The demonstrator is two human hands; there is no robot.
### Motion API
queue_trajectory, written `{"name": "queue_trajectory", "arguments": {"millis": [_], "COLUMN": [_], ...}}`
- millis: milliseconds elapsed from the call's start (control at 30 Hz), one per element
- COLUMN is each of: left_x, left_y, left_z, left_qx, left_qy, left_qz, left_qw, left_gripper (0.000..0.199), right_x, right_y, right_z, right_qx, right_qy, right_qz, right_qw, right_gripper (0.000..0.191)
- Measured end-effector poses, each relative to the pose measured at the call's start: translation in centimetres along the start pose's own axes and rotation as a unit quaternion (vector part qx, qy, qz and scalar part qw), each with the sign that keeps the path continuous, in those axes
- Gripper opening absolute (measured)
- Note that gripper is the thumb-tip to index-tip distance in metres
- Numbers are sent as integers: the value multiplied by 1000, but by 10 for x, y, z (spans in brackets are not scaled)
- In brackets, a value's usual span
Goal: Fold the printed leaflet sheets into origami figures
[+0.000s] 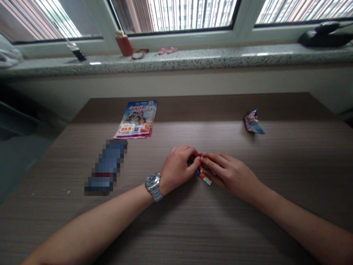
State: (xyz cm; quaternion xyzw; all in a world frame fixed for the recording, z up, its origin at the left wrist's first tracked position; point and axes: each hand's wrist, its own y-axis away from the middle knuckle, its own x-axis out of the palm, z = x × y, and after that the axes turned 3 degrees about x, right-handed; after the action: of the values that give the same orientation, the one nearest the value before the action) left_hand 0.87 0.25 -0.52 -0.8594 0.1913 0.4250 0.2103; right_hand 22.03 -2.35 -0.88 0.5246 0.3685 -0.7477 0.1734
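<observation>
A small folded piece of printed paper (204, 177), red, blue and white, lies low over the middle of the table between my hands. My left hand (179, 166), with a metal watch (153, 186) on its wrist, is closed on the paper's upper left edge with thumb and fingers. From the right, my right hand (227, 170) presses its bent fingers together on the paper's upper right side. The fingers cover much of the paper.
Printed flyers (139, 119) lie stacked at the back left, with a blurred dark blue object (107, 167) nearer. A folded paper piece (253, 122) stands back right. Behind the table, the stone windowsill (193, 62) holds a red pouch (124, 45) and other small items.
</observation>
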Motion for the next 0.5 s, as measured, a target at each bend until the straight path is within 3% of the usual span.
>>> {"name": "queue_trajectory", "arguments": {"millis": [500], "left_x": [-1], "left_y": [-1], "left_z": [1], "left_qx": [-3], "left_qy": [26], "left_qz": [-15], "left_qw": [1000], "left_gripper": [13], "right_x": [-2], "right_y": [-1], "right_z": [1], "right_qx": [0], "right_qy": [8], "right_qz": [6], "right_qw": [1000], "right_gripper": [28]}}
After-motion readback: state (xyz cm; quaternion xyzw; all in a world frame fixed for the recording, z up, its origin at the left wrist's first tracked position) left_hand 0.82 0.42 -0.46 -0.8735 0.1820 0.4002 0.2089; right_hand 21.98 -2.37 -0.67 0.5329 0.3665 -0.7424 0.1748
